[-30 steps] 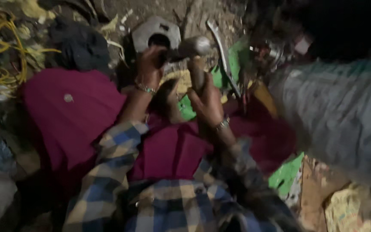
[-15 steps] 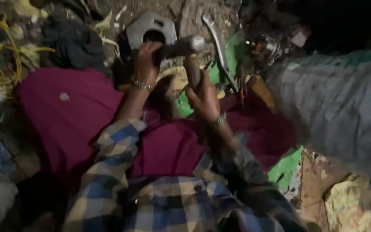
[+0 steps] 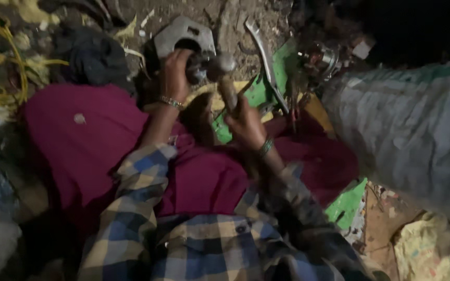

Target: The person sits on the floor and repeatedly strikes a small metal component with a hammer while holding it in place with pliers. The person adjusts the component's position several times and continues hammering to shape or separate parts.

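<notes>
My left hand [image 3: 175, 73] grips a dark metal part [image 3: 196, 65] just in front of a grey metal housing [image 3: 183, 34] on the ground. My right hand [image 3: 246, 122] is closed around the wooden handle of a hammer [image 3: 224, 75]. The hammer's steel head sits right against the dark part by my left hand. Both wrists wear bangles, and my sleeves are blue and yellow plaid. A maroon cloth [image 3: 89, 140] covers my lap under both arms.
A curved metal bar [image 3: 264, 57] lies on a green sheet [image 3: 266, 88] right of the hammer. A shiny round metal part [image 3: 319, 60] sits beyond it. A large grey sack [image 3: 407, 130] fills the right side. Yellow cords [image 3: 14, 62] and a dark rag [image 3: 92, 54] lie left.
The hammer head has come down from a raised position to the part held in my left hand. My right hand moved lower with it. The view shifted slightly.
</notes>
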### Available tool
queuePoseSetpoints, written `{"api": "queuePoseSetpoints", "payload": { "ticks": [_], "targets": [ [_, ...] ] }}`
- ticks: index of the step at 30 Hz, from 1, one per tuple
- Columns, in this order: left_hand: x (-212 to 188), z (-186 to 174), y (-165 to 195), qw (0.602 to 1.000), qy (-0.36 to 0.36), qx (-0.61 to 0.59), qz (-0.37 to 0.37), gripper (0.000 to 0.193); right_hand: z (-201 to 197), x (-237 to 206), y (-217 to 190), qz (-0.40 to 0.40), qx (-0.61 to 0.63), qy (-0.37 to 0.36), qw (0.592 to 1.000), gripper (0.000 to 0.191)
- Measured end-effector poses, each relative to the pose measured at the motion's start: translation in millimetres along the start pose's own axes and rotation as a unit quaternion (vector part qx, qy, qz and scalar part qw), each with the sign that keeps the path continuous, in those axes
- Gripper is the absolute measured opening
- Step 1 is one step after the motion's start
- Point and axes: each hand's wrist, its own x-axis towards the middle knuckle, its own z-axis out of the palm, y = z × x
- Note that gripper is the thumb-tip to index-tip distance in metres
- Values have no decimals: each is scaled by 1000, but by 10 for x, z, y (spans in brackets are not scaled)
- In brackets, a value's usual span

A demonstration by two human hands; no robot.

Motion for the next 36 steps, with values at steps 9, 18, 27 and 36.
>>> {"api": "queuePoseSetpoints", "payload": {
  "ticks": [9,18,27,36],
  "targets": [
    [-12,-71,-14,970,-18,205,131,35,-367,-260,-438,-184,18,216,959,65],
    [-18,-58,-81,966,12,212,149,41,-32,66,-206,6,43,17,999,62],
    [-24,-129,-19,971,-28,212,108,29,-437,-179,-491,-15,180,148,972,62],
    [87,-117,42,994,-1,109,22,47,-150,-127,76,117,422,35,898,58]
  ]
}}
